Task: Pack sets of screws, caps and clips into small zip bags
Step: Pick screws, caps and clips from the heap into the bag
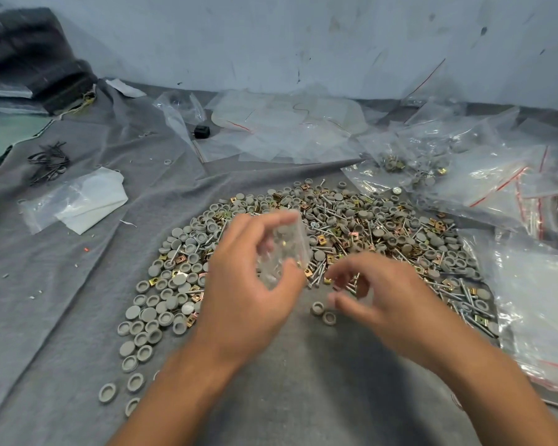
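My left hand (248, 284) holds a small clear zip bag (285, 249) upright above the heap, fingers and thumb curled round it; grey caps and a brass clip show through the plastic. My right hand (380, 294) hovers just right of the bag with fingers loosely curled; it is blurred and I cannot tell whether it pinches anything. Below them a wide heap of grey round caps (171, 278), silver screws (332, 233) and brass clips (322, 241) lies on grey cloth (78, 317). Two loose caps (323, 313) sit under my right hand.
Filled and empty zip bags with red seal lines (496, 185) pile up at the right and back. A clear bag with white paper (84, 201) lies left. Black wire ties (49, 162) and a small black block (202, 131) sit farther back. A wall closes the far side.
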The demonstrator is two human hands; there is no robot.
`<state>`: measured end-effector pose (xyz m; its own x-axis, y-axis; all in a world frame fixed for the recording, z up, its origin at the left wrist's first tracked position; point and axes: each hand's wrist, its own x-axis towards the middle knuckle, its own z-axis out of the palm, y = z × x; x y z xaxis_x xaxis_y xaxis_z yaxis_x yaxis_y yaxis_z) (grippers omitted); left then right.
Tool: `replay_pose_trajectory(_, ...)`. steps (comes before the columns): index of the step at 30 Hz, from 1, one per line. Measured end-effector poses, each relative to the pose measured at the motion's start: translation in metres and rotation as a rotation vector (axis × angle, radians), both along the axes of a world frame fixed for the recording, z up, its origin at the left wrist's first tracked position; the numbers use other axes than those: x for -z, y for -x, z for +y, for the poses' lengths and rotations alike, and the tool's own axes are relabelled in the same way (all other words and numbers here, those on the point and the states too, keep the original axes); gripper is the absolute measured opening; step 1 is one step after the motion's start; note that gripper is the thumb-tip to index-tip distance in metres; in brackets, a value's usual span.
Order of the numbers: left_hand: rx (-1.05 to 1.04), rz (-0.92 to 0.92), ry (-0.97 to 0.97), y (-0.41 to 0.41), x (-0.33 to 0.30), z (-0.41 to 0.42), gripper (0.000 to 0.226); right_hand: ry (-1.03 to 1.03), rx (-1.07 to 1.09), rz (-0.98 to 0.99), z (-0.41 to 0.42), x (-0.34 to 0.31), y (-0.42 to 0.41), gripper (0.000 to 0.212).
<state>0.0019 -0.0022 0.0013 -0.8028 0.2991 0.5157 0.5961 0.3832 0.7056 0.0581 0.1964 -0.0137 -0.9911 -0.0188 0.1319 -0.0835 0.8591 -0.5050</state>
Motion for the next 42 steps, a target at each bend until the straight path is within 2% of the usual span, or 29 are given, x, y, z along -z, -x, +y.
replay_pose_trajectory(2,-0.038,0.047,-0.1,0.001,-0.006,-0.004,0.042,-0.164,-0.029,-0.158,-0.002,0.011,-0.001,0.035)
replay_pose_trajectory(3,-0.035,0.053,-0.078,0.002,-0.007,-0.004,0.043,-0.212,-0.03,-0.173,-0.005,0.016,-0.001,0.036)
replay_pose_trajectory(7,0.02,0.005,0.222,0.002,0.003,-0.001,0.043,-0.252,-0.047,-0.109,-0.014,0.023,-0.002,0.021)
replay_pose_trajectory(10,0.033,-0.002,0.288,0.003,0.006,-0.002,0.044,-0.235,-0.066,-0.085,-0.012,0.025,-0.002,0.013)
replay_pose_trajectory(13,0.038,0.004,0.316,0.004,0.007,-0.004,0.045,0.035,-0.024,-0.016,-0.006,0.014,-0.001,0.007)
replay_pose_trajectory(15,0.049,0.005,0.358,0.004,0.008,-0.003,0.046,0.284,0.01,0.15,-0.005,-0.001,-0.002,0.009)
replay_pose_trajectory(17,0.062,0.016,0.396,0.002,0.01,-0.001,0.047,0.437,-0.024,0.301,-0.012,-0.014,-0.003,0.011)
replay_pose_trajectory(20,0.087,0.04,0.415,-0.001,0.012,0.004,0.042,0.34,-0.096,0.402,-0.03,-0.019,0.0,0.015)
replay_pose_trajectory(24,0.097,0.03,0.408,-0.002,0.014,0.004,0.036,0.136,-0.098,0.425,-0.034,-0.009,0.002,0.015)
replay_pose_trajectory(29,0.101,0.03,0.41,-0.002,0.013,0.004,0.044,0.159,-0.025,0.477,-0.021,-0.008,-0.001,0.019)
replay_pose_trajectory(31,0.098,0.028,0.409,-0.001,0.013,0.002,0.046,0.146,0.046,0.394,-0.009,-0.005,-0.001,0.016)
replay_pose_trajectory(34,0.094,0.021,0.413,-0.001,0.012,0.001,0.047,-0.046,0.101,-0.048,0.008,0.009,-0.003,0.016)
replay_pose_trajectory(36,0.101,0.02,0.402,-0.001,0.01,0.002,0.047,-0.189,0.066,-0.197,0.011,0.021,-0.005,0.019)
replay_pose_trajectory(39,0.102,0.011,0.321,0.0,0.008,0.002,0.045,-0.19,0.057,-0.182,0.01,0.025,-0.005,0.011)
replay_pose_trajectory(42,0.071,0.003,0.131,0.002,0.0,-0.002,0.044,-0.156,0.034,-0.101,0.009,0.026,-0.005,0.008)
